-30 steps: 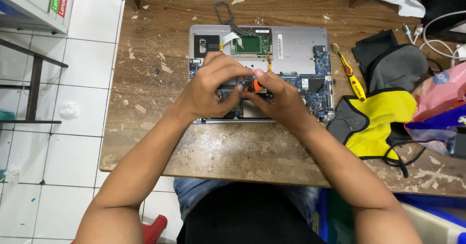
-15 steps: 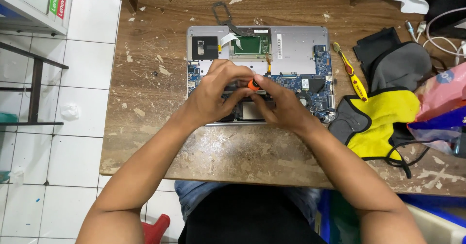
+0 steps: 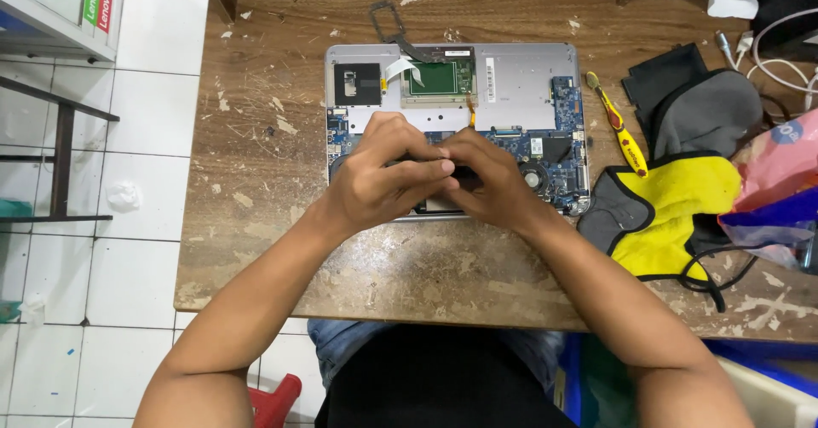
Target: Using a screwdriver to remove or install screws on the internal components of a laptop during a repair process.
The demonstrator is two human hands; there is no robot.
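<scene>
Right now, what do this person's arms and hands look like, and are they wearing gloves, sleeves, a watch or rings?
Both arms are bare from the picture's lower edge to the fingertips: no sleeves in view, no gloves. The left hand and right hand show no rings, and neither wrist carries a watch or band. Both forearms are slim. Further down, only dark clothing at the body shows.

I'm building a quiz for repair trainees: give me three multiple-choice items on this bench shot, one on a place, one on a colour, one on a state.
1. Where does the loose screwdriver lie?
A. right of the laptop
B. on the floor
C. left of the laptop

2. What colour is the cloth at the right?
A. red
B. yellow and grey
C. white

3. How is the laptop?
A. lid shut
B. boxed
C. opened, circuit board bare

Answers: 1 A, it rests on the table beside the right edge. 2 B, yellow with grey. 3 C, boards exposed under left hand and right hand.
</scene>
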